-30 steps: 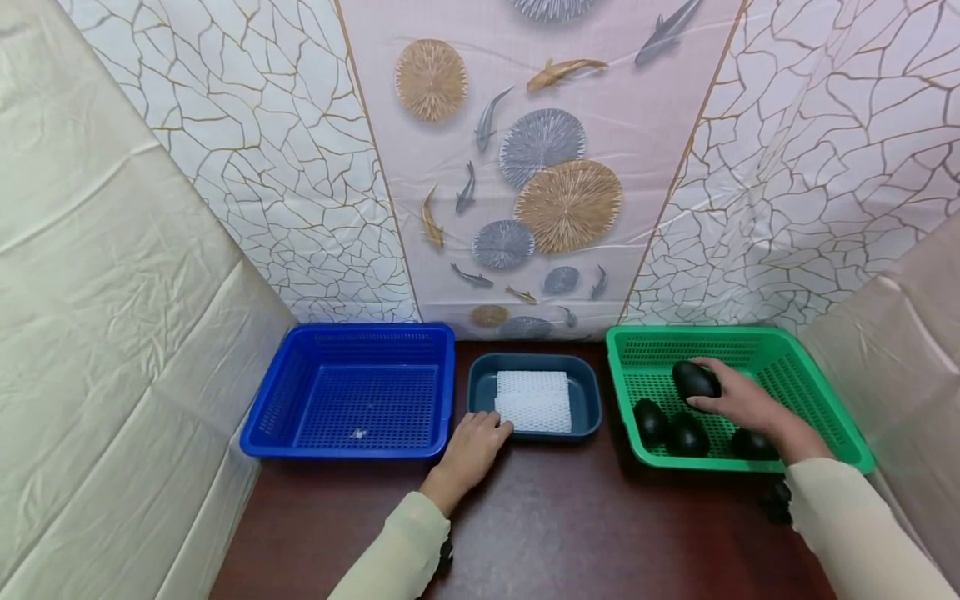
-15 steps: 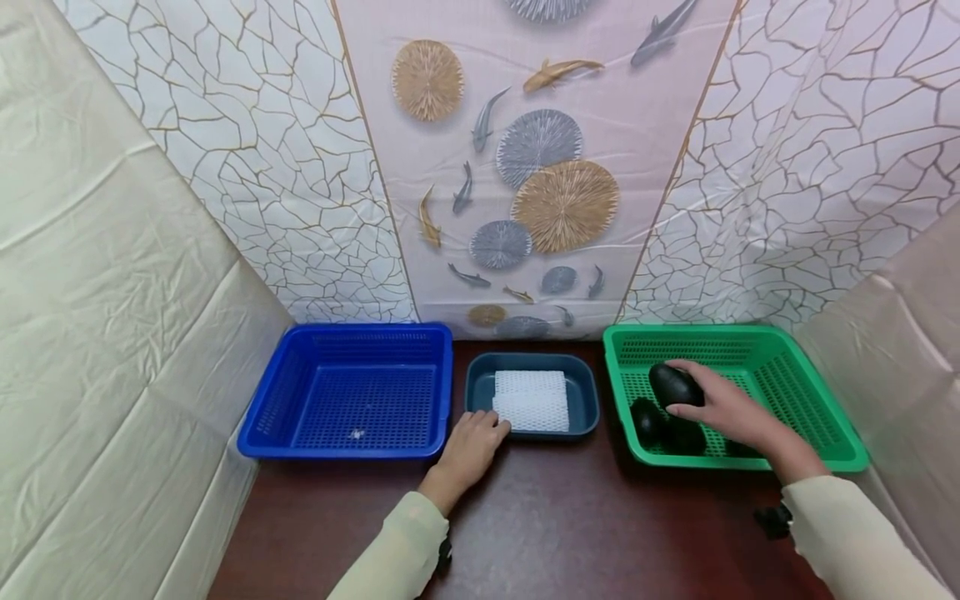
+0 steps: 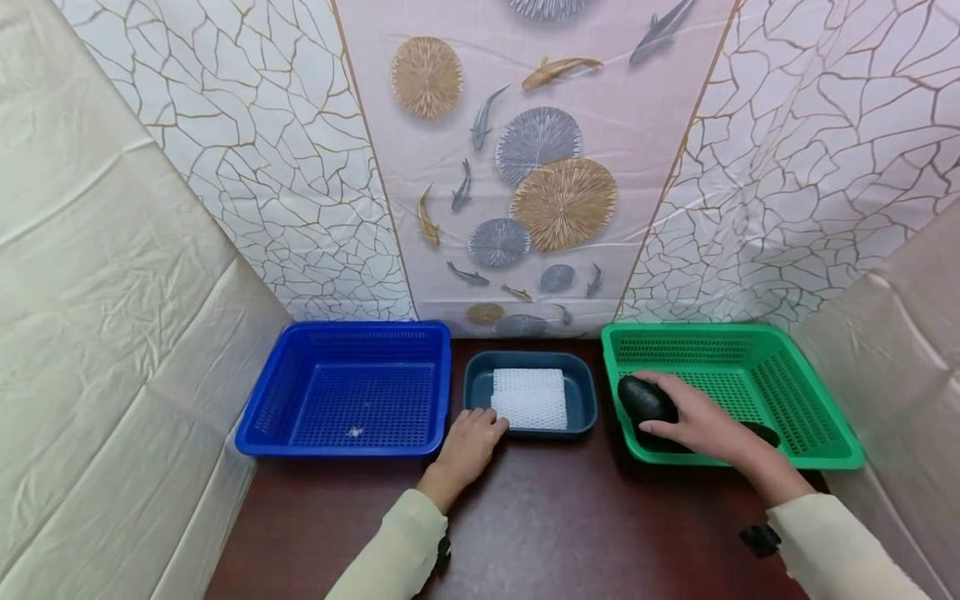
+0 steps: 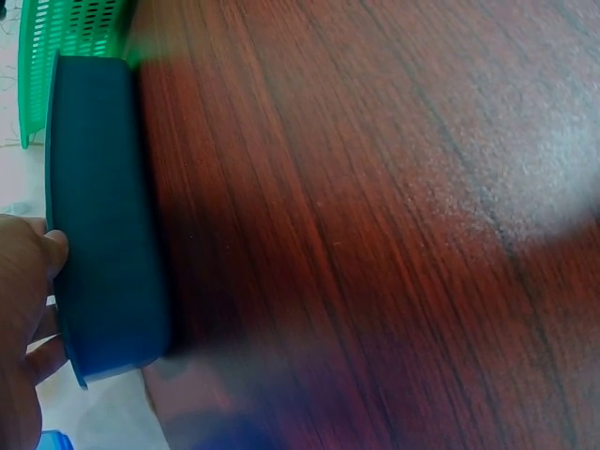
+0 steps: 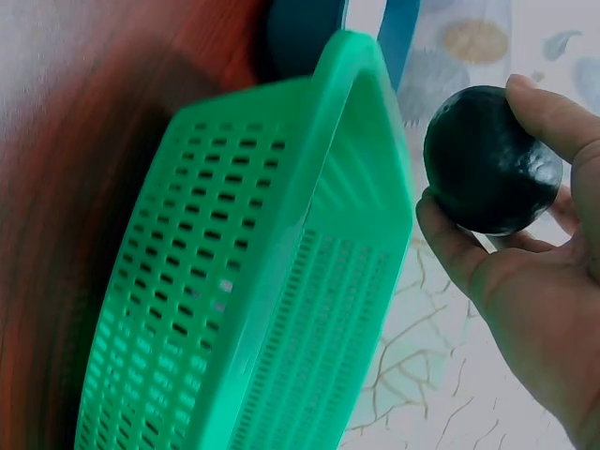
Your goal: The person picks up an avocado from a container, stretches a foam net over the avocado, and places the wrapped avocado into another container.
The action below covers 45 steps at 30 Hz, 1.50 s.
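My right hand (image 3: 693, 421) grips a dark, nearly black avocado (image 3: 647, 400) over the left side of the green basket (image 3: 825, 421). Up close in the right wrist view, the thumb and fingers curl round the glossy avocado (image 5: 483, 159), raised above the rim. Part of another avocado (image 3: 763, 433) shows in the basket behind my wrist; my hand hides much of the rest there. My left hand (image 3: 468, 450) holds the front left corner of a dark blue-grey tray (image 3: 583, 400), the thumb at its rim in the left wrist view. White foam netting (image 3: 529, 398) lies in the tray.
A blue basket (image 3: 345, 450) stands to the left, with a small white scrap (image 3: 354, 432) on its mesh floor. All three containers stand along the back of a dark red-brown table (image 3: 555, 517). Patterned cloth (image 3: 502, 150) hangs behind; pale panels close both sides.
My right hand has carried the avocado leftward across the green basket to its left edge. My left hand stays at the tray's corner.
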Motion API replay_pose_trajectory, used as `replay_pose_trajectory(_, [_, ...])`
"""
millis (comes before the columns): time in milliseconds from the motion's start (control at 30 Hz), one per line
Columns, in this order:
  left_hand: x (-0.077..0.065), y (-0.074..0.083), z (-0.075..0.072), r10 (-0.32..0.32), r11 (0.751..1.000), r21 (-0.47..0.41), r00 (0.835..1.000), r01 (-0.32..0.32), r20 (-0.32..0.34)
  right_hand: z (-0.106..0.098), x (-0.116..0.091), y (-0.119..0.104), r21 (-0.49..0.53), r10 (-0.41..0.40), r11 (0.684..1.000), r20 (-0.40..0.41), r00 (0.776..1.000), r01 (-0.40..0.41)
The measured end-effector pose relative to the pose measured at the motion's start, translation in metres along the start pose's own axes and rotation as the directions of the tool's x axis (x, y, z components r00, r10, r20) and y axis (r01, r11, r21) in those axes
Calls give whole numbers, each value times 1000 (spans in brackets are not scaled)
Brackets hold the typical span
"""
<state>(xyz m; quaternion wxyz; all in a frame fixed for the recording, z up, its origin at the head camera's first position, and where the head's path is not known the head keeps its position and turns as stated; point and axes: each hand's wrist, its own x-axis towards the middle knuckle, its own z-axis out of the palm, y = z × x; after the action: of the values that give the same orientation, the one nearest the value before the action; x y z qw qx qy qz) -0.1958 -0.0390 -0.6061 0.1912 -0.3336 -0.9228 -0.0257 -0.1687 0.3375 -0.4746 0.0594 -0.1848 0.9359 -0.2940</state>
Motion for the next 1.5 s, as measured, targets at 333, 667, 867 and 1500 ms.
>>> replay_pose_trajectory(333, [0, 0, 0, -1, 1000, -10, 1000, 1, -9, 16, -2, -18, 5, -17, 1000, 30, 999, 17])
replay_pose_trajectory(667, [0, -3, -2, 11, 1000, -3, 1000, -11, -25, 32, 2, -35, 5, -64, 998, 55, 996, 64])
replay_pose_trajectory(867, [-1, -4, -2, 22, 1000, 3, 999, -21, -37, 46, 5, -43, 20, -78, 997, 108, 991, 76])
replay_pose_trajectory(1500, [-2, 0, 1, 22, 1000, -10, 998, -22, -56, 110, -8, -36, 50, -119, 992, 169, 978, 112])
